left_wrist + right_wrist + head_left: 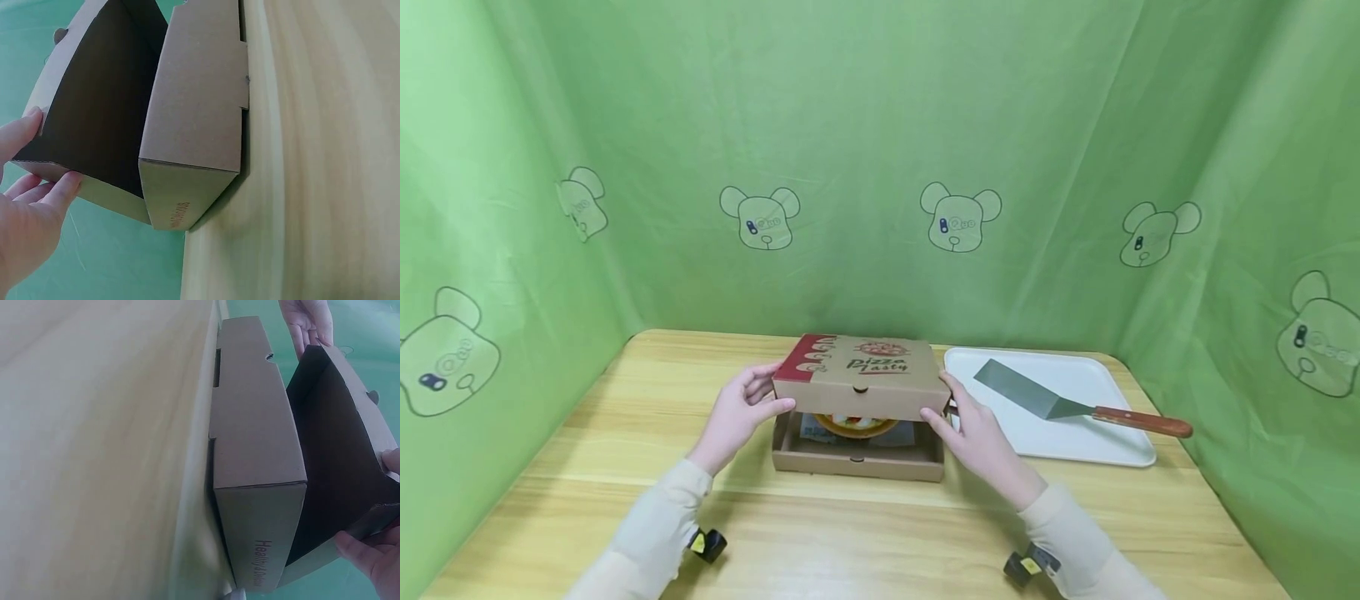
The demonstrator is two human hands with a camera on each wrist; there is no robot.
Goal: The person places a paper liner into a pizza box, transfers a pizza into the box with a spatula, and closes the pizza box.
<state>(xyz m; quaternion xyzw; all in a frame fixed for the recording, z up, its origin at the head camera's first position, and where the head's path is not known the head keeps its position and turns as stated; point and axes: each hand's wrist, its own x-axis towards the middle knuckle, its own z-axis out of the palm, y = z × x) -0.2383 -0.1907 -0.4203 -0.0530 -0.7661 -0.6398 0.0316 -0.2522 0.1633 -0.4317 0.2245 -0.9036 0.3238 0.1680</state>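
Note:
A cardboard pizza box (859,469) sits on the table with its printed lid (880,367) tilted partway up. At the lid's front left corner my left hand (741,417) grips it, thumb on the front flap and fingers along the side. My right hand (981,442) holds the front right corner the same way. Through the gap shows part of a pizza (856,427) on printed paper (808,429); the lid hides the rest. Both wrist views show the dark inside of the lid (94,106) and the outer walls of the base (259,412).
Right of the box lies a white tray (1120,446). A metal spatula (1026,392) with a wooden handle rests across it, the handle sticking out past the tray's right edge. Green curtains (865,100) stand around the wooden table (820,542).

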